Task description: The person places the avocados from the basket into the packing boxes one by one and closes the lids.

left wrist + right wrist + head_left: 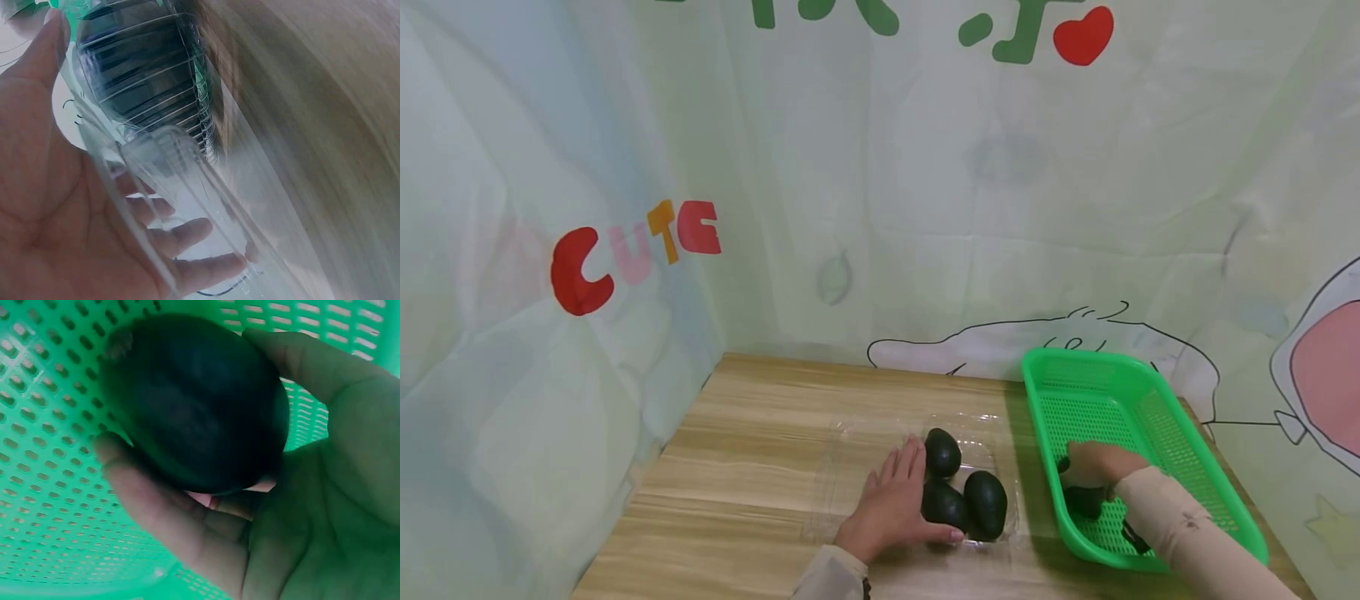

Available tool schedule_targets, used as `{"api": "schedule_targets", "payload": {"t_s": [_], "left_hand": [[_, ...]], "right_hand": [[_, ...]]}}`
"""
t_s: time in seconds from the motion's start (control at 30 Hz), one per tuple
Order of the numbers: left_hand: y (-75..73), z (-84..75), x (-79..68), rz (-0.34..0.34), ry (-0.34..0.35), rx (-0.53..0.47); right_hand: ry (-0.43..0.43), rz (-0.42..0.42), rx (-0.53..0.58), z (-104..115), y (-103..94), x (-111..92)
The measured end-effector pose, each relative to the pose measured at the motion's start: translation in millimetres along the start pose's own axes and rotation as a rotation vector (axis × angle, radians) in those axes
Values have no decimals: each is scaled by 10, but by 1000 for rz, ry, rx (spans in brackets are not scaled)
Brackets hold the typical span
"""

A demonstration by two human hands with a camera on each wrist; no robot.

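1) Fruit (194, 403) is pinched by thumb and fingers of the right hand (1097, 467), inside the green basket (1090, 408)
2) Left hand (891, 504) is spread beside three dark fruits (985, 504) in a clear tray (976, 454)
3) Looks like pick-up, clean lift-out probably called for
4) Rough tip (119, 344) shown only by right wrist cam, all three tray ones only by head cam

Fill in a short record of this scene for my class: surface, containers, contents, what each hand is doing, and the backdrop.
Surface: wood-grain table
Middle container: clear plastic container
Its contents: three dark egg-shaped fruits
Right-side container: green perforated basket
Its contents: at least one dark fruit; the hand and arm hide part of the inside
Left hand: at the clear plastic container, fingers extended beside the fruits
Right hand: inside the basket, gripping a dark fruit
Backdrop: pale printed cloth
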State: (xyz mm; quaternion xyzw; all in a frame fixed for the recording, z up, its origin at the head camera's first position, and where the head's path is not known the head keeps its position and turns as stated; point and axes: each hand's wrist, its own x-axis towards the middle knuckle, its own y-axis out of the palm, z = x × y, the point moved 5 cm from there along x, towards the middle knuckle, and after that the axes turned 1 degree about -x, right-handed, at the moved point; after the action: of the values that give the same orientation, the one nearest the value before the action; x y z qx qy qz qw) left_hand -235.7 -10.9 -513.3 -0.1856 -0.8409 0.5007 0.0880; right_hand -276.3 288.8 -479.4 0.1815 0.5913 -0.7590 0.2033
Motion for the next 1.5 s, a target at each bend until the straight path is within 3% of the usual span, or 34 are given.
{"api": "schedule_targets", "payload": {"t_s": [0.13, 0.37, 0.5, 0.6, 0.9, 1.3, 1.5], "left_hand": [[-1, 2, 2, 9, -7, -1], [-2, 1, 8, 12, -13, -13], [0, -2, 1, 16, -17, -20], [0, -6, -7, 22, -19, -20], [-4, -10, -9, 11, -17, -16], [16, 7, 2, 8, -10, -3], [32, 15, 3, 11, -12, -10]], "right_hand": [[-9, -5, 29, -32, 22, 74], [-87, -94, -87, -78, -16, 218], [-75, -143, -48, -125, -60, 239], [-69, -171, -27, -148, -105, 216], [-88, -155, -8, -157, -161, 142], [-127, -239, 69, -110, -278, 25], [-119, -296, 44, -70, -348, -70]]}}
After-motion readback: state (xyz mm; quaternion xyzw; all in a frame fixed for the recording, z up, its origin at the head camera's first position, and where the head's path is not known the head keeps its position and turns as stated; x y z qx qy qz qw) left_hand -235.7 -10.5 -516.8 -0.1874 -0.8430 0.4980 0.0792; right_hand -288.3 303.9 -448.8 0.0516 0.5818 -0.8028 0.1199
